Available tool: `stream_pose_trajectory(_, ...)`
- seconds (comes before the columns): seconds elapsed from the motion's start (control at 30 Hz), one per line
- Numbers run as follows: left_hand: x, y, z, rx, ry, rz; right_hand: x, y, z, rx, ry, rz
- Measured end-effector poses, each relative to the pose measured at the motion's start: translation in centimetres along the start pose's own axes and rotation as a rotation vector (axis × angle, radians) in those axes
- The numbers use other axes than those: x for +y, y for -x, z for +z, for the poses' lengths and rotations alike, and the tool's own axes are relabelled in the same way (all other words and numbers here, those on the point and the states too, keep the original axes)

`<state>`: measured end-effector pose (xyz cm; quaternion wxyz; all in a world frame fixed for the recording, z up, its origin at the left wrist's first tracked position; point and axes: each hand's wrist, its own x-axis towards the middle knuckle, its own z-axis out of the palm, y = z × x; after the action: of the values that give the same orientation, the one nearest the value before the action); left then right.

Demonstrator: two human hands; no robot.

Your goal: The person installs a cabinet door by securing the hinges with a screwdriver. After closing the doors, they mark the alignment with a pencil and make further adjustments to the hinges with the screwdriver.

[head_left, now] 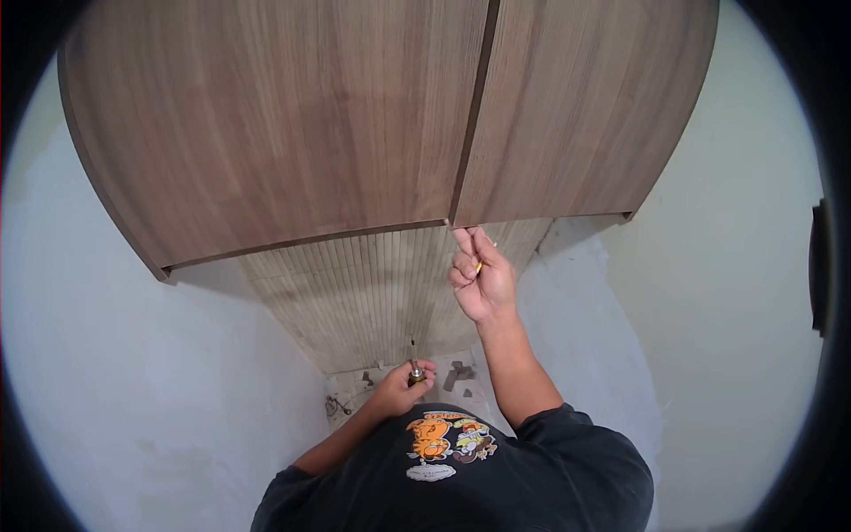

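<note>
My right hand (481,275) is raised to the lower edge of the wooden cabinet doors, its fingertips at the right door (567,115) beside the gap. Its other fingers are curled around a thin yellow stick (480,267), mostly hidden, whose kind I cannot make out. Low in front of my body, my left hand (403,387) is closed around a screwdriver (416,373) with its thin shaft pointing up and away from me. The left door (292,115) hangs beside the right one with a dark narrow gap between them.
Behind and below the cabinet is a ribbed light wall panel (355,293). Dark offcuts (459,376) and a cable (335,406) lie on the floor. Pale walls stand on both sides, with a dark object (817,266) at the far right.
</note>
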<state>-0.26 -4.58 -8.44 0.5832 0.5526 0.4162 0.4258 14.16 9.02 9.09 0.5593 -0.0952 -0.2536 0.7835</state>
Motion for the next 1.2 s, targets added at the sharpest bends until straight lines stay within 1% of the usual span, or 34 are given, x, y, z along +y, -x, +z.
stream_pose_trajectory(0.1,-0.5,-0.2,-0.2,-0.002,-0.058,0.04,0.1,-0.2,-1.1,-0.017,-0.069,0.043)
stream_pose_trajectory(0.23,0.3,0.0,-0.1,0.021,0.019,-0.08,-0.1,-0.2,-1.3,-0.015,-0.055,0.043)
stream_pose_trajectory(0.27,-0.8,-0.1,-0.1,0.034,0.101,-0.044,0.0,-0.2,-1.4,-0.007,-0.063,0.042)
stream_pose_trajectory(0.37,-2.1,-0.5,-0.5,0.02,0.108,-0.051,0.0,-0.1,-1.1,-0.019,-0.079,0.054)
stream_pose_trajectory(0.7,-2.3,-0.9,-0.6,0.012,0.019,-0.029,-0.6,0.3,-0.4,-0.027,-0.093,0.11)
stream_pose_trajectory(0.8,-2.3,-1.0,-0.5,0.012,0.035,-0.023,-0.6,0.0,-0.7,-0.066,-0.105,0.131)
stream_pose_trajectory(0.9,-1.6,-0.9,-0.3,0.019,0.034,-0.048,-0.5,-0.1,-1.0,-0.081,-0.092,0.124)
stream_pose_trajectory(1.0,-1.5,-1.0,-0.2,0.005,0.016,-0.039,-0.7,0.0,-0.2,-0.05,-0.054,0.122)
stream_pose_trajectory(1.07,-1.8,-1.2,-0.2,0.004,0.024,-0.031,-0.2,-0.7,-1.4,-0.056,-0.07,0.096)
stream_pose_trajectory(1.2,-2.0,-1.1,0.3,0.0,0.017,-0.036,0.0,-0.6,-1.4,-0.042,-0.056,0.072)
